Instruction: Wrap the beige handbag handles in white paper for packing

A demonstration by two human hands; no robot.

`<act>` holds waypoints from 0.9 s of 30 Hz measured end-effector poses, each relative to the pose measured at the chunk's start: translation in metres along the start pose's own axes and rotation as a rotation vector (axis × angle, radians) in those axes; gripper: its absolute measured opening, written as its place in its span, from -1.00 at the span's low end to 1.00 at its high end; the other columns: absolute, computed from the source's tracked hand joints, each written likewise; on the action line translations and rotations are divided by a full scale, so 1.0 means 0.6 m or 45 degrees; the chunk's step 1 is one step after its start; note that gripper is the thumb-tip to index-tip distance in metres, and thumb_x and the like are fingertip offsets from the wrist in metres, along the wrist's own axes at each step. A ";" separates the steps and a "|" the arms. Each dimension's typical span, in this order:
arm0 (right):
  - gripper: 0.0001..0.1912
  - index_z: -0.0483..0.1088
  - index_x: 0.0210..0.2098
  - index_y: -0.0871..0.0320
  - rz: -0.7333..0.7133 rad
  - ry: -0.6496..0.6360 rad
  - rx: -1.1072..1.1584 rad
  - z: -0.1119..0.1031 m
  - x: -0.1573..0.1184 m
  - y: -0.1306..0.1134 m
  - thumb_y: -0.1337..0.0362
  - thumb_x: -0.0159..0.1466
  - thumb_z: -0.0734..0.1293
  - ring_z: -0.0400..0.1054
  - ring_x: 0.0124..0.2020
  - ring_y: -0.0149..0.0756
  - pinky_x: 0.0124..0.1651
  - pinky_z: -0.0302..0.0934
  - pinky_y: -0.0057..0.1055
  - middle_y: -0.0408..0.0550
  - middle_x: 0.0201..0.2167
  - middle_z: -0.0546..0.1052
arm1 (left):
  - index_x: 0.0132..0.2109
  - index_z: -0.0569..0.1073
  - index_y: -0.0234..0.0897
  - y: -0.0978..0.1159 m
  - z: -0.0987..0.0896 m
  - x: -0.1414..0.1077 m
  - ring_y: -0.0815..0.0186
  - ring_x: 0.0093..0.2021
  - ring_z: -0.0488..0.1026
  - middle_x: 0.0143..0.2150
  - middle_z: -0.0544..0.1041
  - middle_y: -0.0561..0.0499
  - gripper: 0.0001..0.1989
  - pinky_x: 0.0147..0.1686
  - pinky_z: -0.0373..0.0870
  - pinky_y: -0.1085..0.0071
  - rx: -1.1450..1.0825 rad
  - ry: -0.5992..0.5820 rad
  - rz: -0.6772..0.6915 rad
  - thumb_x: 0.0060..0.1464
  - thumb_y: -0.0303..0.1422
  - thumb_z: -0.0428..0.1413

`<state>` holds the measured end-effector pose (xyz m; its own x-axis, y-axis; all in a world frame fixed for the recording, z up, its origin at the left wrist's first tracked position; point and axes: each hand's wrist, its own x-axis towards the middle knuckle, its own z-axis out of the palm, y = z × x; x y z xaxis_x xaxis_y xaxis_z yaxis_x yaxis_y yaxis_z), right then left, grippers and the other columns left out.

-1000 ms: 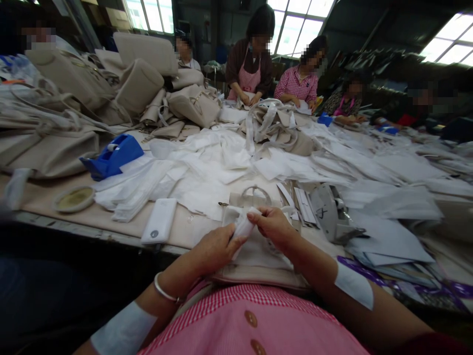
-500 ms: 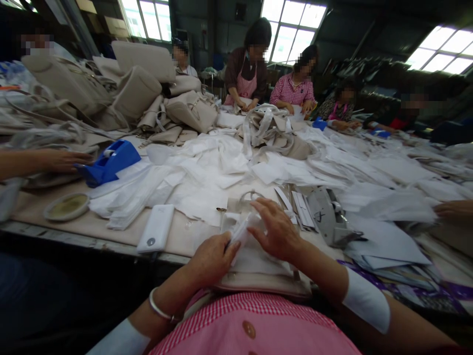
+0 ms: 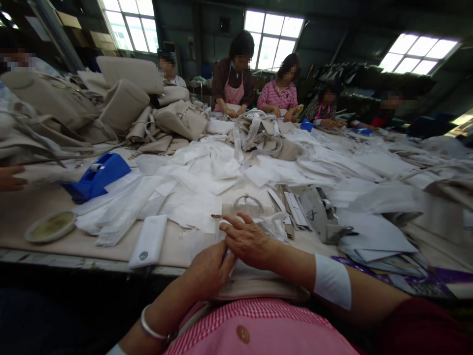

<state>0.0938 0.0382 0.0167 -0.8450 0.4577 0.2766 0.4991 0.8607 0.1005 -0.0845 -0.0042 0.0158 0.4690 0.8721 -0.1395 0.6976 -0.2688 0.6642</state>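
Head view: at the counter's (image 3: 88,250) edge, white wrapping (image 3: 251,270) lies on a beige bag (image 3: 262,291); the right hand (image 3: 248,240), fingers extended, overlaps the left hand (image 3: 207,268), whose grasp I cannot tell. Leftward, a dish (image 3: 41,239) contains something yellowish (image 3: 51,226); beyond are heaped bags (image 3: 125,107).

Pink apron (image 3: 295,339), red-and-white check across its top, 1 brown button (image 3: 243,334)! Beige near bag (image 3: 258,290), white sheets (image 3: 199,192), vivid blue tape dispenser (image 3: 100,176), and a pink-and-white checked shirt (image 3: 272,95)!

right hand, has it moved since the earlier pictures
Yes: the right hand has shifted left, farther from the grey tape dispenser and in against the left hand.
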 end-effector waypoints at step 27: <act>-0.52 0.35 0.10 0.22 0.518 0.325 0.420 -0.061 -0.095 0.118 0.34 0.17 0.32 0.17 0.26 -0.07 0.24 0.09 -0.09 0.20 0.22 0.32 | -0.39 0.35 -0.26 -0.015 0.007 0.015 0.31 -0.40 0.28 -0.47 0.33 0.09 -0.65 -0.39 0.15 0.42 -0.440 0.046 -0.104 0.26 -0.14 -0.09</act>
<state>0.1844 0.0649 0.0433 -0.5044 0.7331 0.4563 0.6531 0.6696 -0.3538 -0.0844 0.0044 0.0057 0.3954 0.9006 -0.1806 0.5046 -0.0487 0.8620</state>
